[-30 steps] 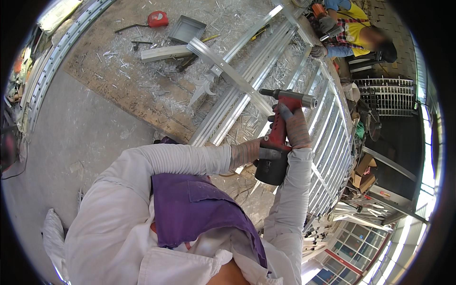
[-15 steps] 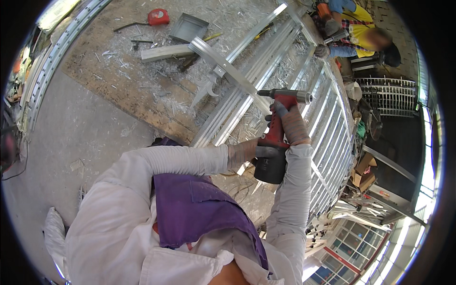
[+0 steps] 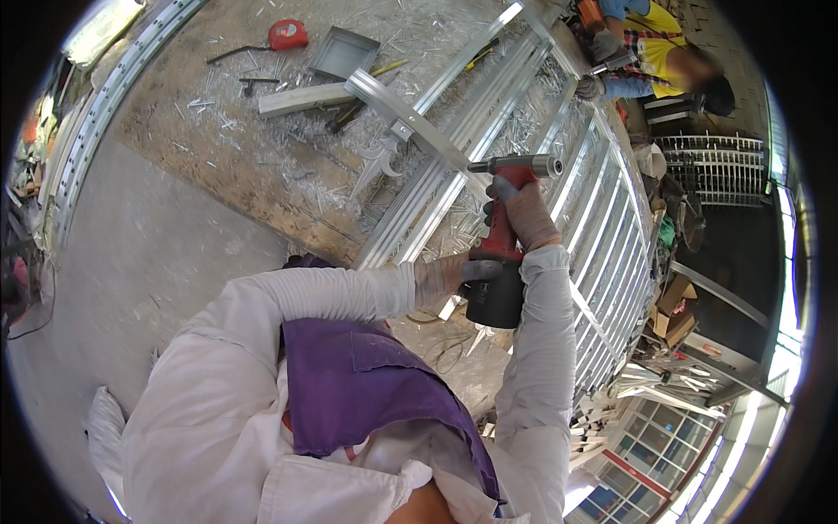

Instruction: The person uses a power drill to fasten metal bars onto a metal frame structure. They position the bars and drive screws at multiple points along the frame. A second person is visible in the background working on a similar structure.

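Note:
A red and black pneumatic rivet gun (image 3: pixel 499 229) is held out in front of me with its nose pointing left. My right hand (image 3: pixel 529 215), in a grey-tipped striped glove, is wrapped round its red handle. Lower down, my left hand (image 3: pixel 452 278) grips the black cylindrical base. The gun's nose is at the near end of a flat metal bar (image 3: pixel 410 120); I cannot tell whether they touch. That bar lies across a bundle of long metal profiles (image 3: pixel 454 144) on the worktable (image 3: pixel 253 196). A pointed metal ornament (image 3: pixel 377 164) sits below the bar.
Thin metal pins litter the table. Toward its back are a red tape measure (image 3: pixel 287 35), a square metal tray (image 3: pixel 344 54) and a pale wooden block (image 3: pixel 301 99). A slatted metal frame (image 3: pixel 602 236) extends rightward. At the far right a co-worker (image 3: pixel 659 52) handles a tool by the frame.
The rivet gun, with both hands on it, has shifted slightly left and up. The far co-worker's hands have moved a little.

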